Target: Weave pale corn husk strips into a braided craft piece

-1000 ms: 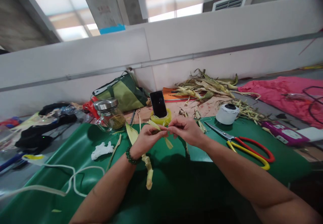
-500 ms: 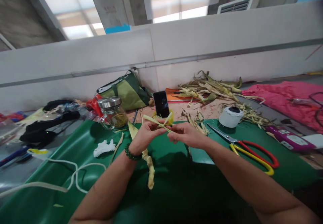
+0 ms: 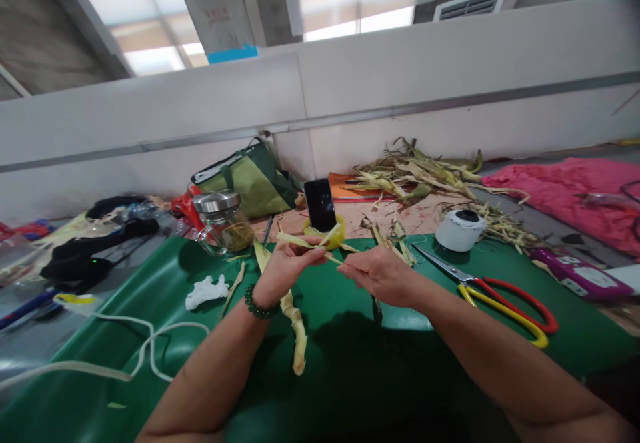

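Pale yellow-green corn husk strips [image 3: 327,238] cross each other between my two hands, above the green mat [image 3: 330,376]. My left hand [image 3: 290,263], with a dark green bead bracelet at the wrist, pinches them near the crossing. A strip's end runs to my right hand [image 3: 377,273], whose fingers are closed on it. A twisted length of husk [image 3: 297,340] hangs or lies below my left wrist; whether it joins the held strips is hidden. Behind the hands a phone [image 3: 320,204] stands upright against a yellow holder [image 3: 340,231].
Scissors [image 3: 493,300] with red and yellow handles and a white spool [image 3: 460,230] lie right. A husk pile [image 3: 415,173] is at the back. On the left are a glass jar [image 3: 225,223], a crumpled white tissue [image 3: 207,292] and a white cable [image 3: 145,353].
My right hand has moved slightly right and down, drawing a strip out from my left hand. The gap between the hands is wider. My left hand keeps its pinch.
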Demonstrator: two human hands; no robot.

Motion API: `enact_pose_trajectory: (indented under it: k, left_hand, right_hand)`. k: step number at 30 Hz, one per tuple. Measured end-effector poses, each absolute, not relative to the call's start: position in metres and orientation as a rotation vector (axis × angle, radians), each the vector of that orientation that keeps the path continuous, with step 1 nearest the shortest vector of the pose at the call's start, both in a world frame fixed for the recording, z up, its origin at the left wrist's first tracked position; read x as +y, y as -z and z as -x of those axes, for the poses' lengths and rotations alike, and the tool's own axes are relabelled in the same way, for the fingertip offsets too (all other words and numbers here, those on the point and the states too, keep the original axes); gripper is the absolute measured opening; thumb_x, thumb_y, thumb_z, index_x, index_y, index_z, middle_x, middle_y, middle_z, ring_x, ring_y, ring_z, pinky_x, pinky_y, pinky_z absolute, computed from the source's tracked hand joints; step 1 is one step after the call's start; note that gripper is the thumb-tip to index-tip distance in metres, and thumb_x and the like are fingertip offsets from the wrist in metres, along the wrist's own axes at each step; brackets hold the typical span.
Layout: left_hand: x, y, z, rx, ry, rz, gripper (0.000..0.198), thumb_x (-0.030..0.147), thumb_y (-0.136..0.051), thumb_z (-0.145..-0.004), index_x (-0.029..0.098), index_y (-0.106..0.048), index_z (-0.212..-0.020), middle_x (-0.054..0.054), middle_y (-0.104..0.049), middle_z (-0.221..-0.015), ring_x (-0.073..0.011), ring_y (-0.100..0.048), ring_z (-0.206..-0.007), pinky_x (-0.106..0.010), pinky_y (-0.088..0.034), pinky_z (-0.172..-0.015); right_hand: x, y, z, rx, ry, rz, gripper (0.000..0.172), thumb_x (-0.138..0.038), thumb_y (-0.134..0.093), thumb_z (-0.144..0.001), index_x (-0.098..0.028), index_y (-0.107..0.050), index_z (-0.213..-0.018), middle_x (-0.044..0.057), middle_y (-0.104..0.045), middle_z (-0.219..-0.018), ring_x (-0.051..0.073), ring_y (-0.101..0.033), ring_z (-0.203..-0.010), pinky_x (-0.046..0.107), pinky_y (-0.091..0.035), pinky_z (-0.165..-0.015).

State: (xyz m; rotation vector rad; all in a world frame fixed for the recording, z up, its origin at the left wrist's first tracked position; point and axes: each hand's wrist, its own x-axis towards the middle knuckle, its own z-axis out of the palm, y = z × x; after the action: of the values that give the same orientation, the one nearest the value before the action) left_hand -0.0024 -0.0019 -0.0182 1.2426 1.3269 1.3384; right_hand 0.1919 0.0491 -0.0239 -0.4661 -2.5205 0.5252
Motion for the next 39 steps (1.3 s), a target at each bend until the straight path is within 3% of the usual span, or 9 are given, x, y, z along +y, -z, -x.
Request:
enact_pose_trajectory:
  k: [6, 11, 14, 18, 21, 24, 29, 34, 39]
  left_hand:
    - [-0.006, 0.012, 0.006, 1.26, -1.165, -1.324, 0.045, 0.035, -0.078, -0.064, 0.013, -0.064, -0.1, -0.005, -0.072, -0.075, -0.0194, -0.069, -0.075, -0.03, -0.054, -0.073]
    - [-0.011, 0.008, -0.002, 1.188, -0.941, -1.473, 0.027, 0.035, -0.071, -0.072, 0.014, -0.061, -0.086, -0.002, -0.066, -0.067, -0.015, -0.066, -0.067, -0.026, -0.052, -0.066]
    - [-0.01, 0.008, -0.006, 1.14, -0.87, -1.482, 0.03, 0.037, -0.073, -0.07, 0.013, -0.06, -0.083, -0.002, -0.065, -0.071, -0.014, -0.064, -0.063, -0.025, -0.051, -0.061]
    - [-0.008, 0.009, -0.006, 1.237, -1.018, -1.452, 0.045, 0.039, -0.073, -0.068, 0.014, -0.054, -0.1, 0.001, -0.064, -0.067, -0.0131, -0.063, -0.061, -0.024, -0.049, -0.061]
    - [-0.005, 0.013, -0.006, 1.343, -1.243, -1.441, 0.045, 0.047, -0.064, -0.076, 0.014, -0.054, -0.105, 0.004, -0.058, -0.056, -0.0116, -0.058, -0.057, -0.023, -0.046, -0.06]
    - [-0.001, 0.019, -0.008, 1.311, -1.331, -1.5, 0.04, 0.05, -0.064, -0.074, 0.014, -0.063, -0.09, 0.0, -0.062, -0.064, -0.0144, -0.06, -0.068, -0.025, -0.047, -0.068]
    - [0.0, 0.023, -0.008, 1.319, -1.266, -1.663, 0.033, 0.046, -0.066, -0.074, 0.013, -0.069, -0.074, -0.005, -0.066, -0.073, -0.0178, -0.058, -0.077, -0.027, -0.046, -0.072]
    - [-0.003, 0.023, -0.01, 1.27, -1.069, -1.726, 0.032, 0.042, -0.06, -0.08, 0.012, -0.07, -0.084, -0.004, -0.066, -0.077, -0.0152, -0.056, -0.072, -0.025, -0.044, -0.067]
    - [-0.006, 0.024, -0.011, 1.249, -1.004, -1.791, 0.032, 0.041, -0.059, -0.08, 0.011, -0.069, -0.08, -0.004, -0.063, -0.072, -0.0143, -0.054, -0.069, -0.024, -0.043, -0.065]
  right_hand:
    - [0.064, 0.022, -0.196, -2.401, -0.584, 0.582, 0.04, -0.038, -0.043, -0.092, -0.017, -0.06, -0.063, 0.002, -0.06, -0.059, 0.011, -0.051, -0.055, 0.023, -0.033, -0.055]
    - [0.067, 0.017, -0.196, -2.077, -0.494, 0.559, 0.023, -0.038, -0.055, -0.085, -0.02, -0.068, -0.092, 0.008, -0.066, -0.093, 0.02, -0.057, -0.09, 0.032, -0.043, -0.081]
    - [0.064, 0.018, -0.194, -2.254, -0.803, 0.482, 0.022, -0.038, -0.062, -0.079, -0.018, -0.069, -0.085, 0.004, -0.066, -0.078, 0.016, -0.058, -0.075, 0.027, -0.045, -0.068]
    - [0.062, 0.024, -0.187, -2.288, -1.151, 0.513, 0.026, -0.036, -0.06, -0.08, -0.014, -0.067, -0.068, -0.002, -0.056, -0.054, 0.007, -0.045, -0.048, 0.019, -0.034, -0.045]
    - [0.061, 0.031, -0.18, -2.068, -1.095, 0.595, 0.027, -0.037, -0.06, -0.078, -0.015, -0.064, -0.064, -0.001, -0.057, -0.054, 0.008, -0.044, -0.047, 0.02, -0.034, -0.044]
    - [0.057, 0.037, -0.174, -1.928, -1.008, 0.625, 0.027, -0.038, -0.058, -0.08, -0.016, -0.067, -0.068, 0.002, -0.064, -0.061, 0.011, -0.052, -0.053, 0.022, -0.04, -0.048]
    - [0.052, 0.038, -0.173, -2.014, -0.949, 0.564, 0.025, -0.037, -0.056, -0.082, -0.017, -0.069, -0.073, 0.003, -0.067, -0.066, 0.013, -0.058, -0.059, 0.023, -0.043, -0.054]
    - [0.062, 0.035, -0.177, -1.955, -1.101, 0.607, 0.035, -0.048, -0.06, -0.078, -0.016, -0.063, -0.067, 0.0, -0.058, -0.054, 0.009, -0.048, -0.045, 0.021, -0.036, -0.042]
    - [0.059, 0.032, -0.184, -2.02, -0.786, 0.59, 0.035, -0.043, -0.06, -0.08, -0.016, -0.06, -0.058, 0.0, -0.057, -0.053, 0.01, -0.051, -0.05, 0.022, -0.036, -0.048]
